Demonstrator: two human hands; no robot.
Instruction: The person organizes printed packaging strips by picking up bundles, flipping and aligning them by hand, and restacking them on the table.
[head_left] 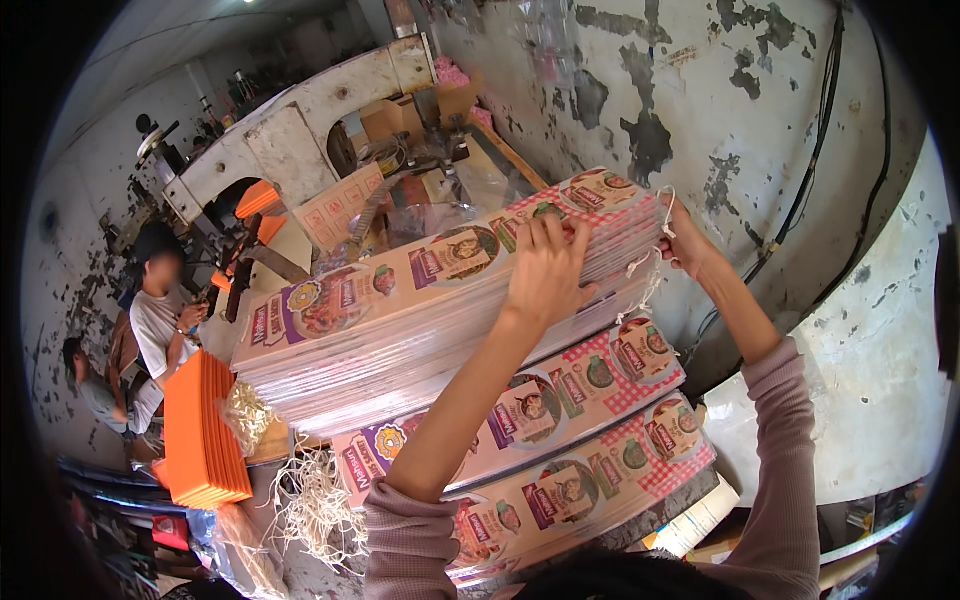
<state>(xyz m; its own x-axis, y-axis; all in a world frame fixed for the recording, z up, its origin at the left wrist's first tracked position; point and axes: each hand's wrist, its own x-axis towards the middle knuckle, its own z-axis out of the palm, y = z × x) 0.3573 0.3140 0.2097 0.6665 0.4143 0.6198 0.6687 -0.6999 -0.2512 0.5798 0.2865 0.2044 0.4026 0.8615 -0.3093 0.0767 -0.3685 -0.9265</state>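
Observation:
A tall stack of long printed sheets [400,290] with food pictures, a red checked end and shiny clear edges slants across the middle. My left hand [548,262] rests on its top near the right end, fingers bent and a little apart, thumb by the side edge. At the stack's right end, my right hand [688,238] has its fingers closed beside the white string [667,213], which it seems to pinch; the fingertips are partly hidden. More string loops [648,283] hang from the sheets' ends. Two similar stacks [590,495] lie nearer me, partly behind my left forearm.
A bundle of white strings [318,505] lies at the lower left, beside a stack of orange pieces [200,430]. Behind stands a large, worn machine [300,130] with cardboard around it. A peeling wall [700,100] borders the right. Two people [160,310] are at far left.

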